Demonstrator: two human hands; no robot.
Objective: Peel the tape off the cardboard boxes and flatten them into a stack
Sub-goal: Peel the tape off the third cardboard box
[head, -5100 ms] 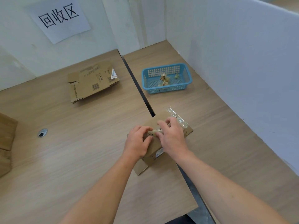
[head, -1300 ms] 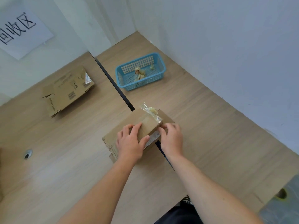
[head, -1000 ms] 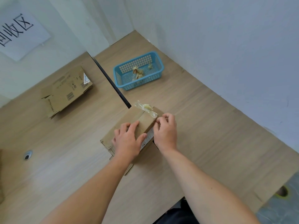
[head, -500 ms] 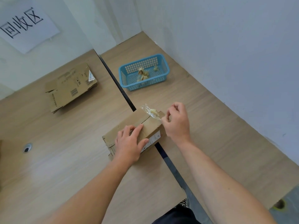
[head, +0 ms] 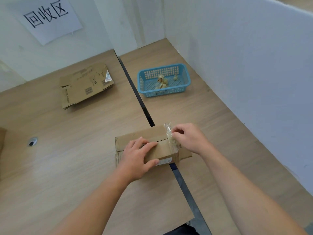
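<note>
Pressing down on the cardboard box (head: pixel 149 146), the left hand (head: pixel 138 159) lies flat with its fingers spread over the top flaps and its thumb hooked over the near side, beside a white label. The box sits near the front of the desk (head: pixel 67 167), straddling the dark gap (head: pixel 184 187) that runs between the two tabletops. Its top seam shows as a thin dark line between the flaps.

At the box's right end, the right hand (head: pixel 189 139) is curled, with thumb and fingertips pinched together on a crumpled strip of clear tape (head: pixel 169 134). The upper end of the strip stands up off the cardboard; its lower part still runs down the box's right end.

Farther back on the left tabletop, well apart from the hands, a flattened box (head: pixel 86 85) lies toward the rear edge, printed side up with a barcode and a white sticker at its far corner. A small round hole (head: pixel 32 142) sits in the tabletop off to the left, and a bit of brown cardboard (head: pixel 2 141) pokes in at the left edge.

On the right tabletop, near the back corner, a blue plastic basket (head: pixel 185 82) holds several wads of peeled tape (head: pixel 162 81). On the wall behind the left tabletop hangs a paper sign (head: pixel 49 17) with black characters.
</note>
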